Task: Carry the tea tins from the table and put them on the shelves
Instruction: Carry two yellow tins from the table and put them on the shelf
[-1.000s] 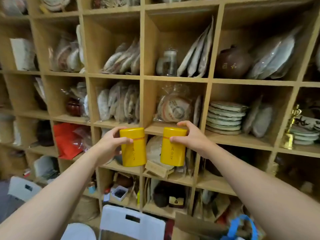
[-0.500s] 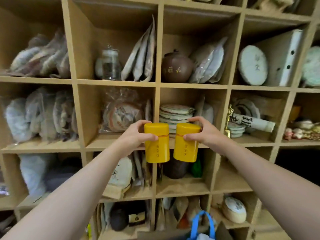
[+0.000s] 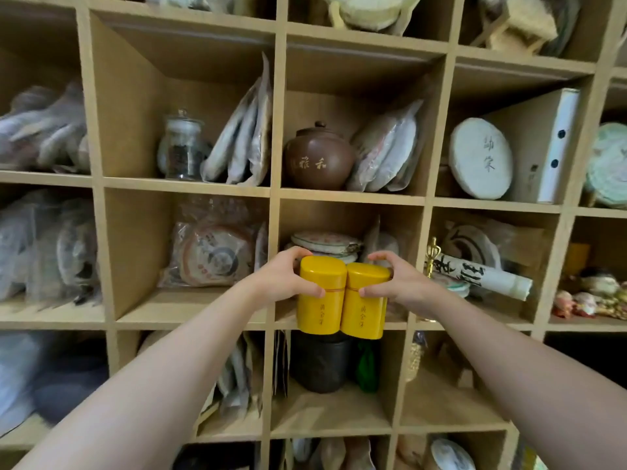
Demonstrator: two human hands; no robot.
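- Two bare forearms reach toward a wooden grid of shelves (image 3: pixel 353 195), each hand carrying one yellow tea tin.
- The left hand (image 3: pixel 283 279) is closed around the left tin (image 3: pixel 319 300), thumb across its front at the seam below the lid, fingers curled over the top and far side.
- The right hand (image 3: pixel 400 283) is wrapped the same way round the right tin (image 3: pixel 364 303), thumb on the front, fingers arched over the lid.
- The two tins stand upright and pressed side by side, touching along their length, held in front of the centre compartment of the middle row; their bases sit about level with that compartment's front edge, and whether they rest on the board cannot be told.
- Behind the tins in that compartment lies a stack of wrapped tea cakes (image 3: pixel 325 242).
- Directly above sits a brown clay jar (image 3: pixel 319 157) with light characters; a glass jar (image 3: pixel 183 147) stands in the compartment to its left.
- Below the tins a dark canister (image 3: pixel 322 364) stands on the next shelf down.
- To the right, a rolled scroll (image 3: pixel 481 276) with black brushwork lies beside a gold ornament (image 3: pixel 431 259).
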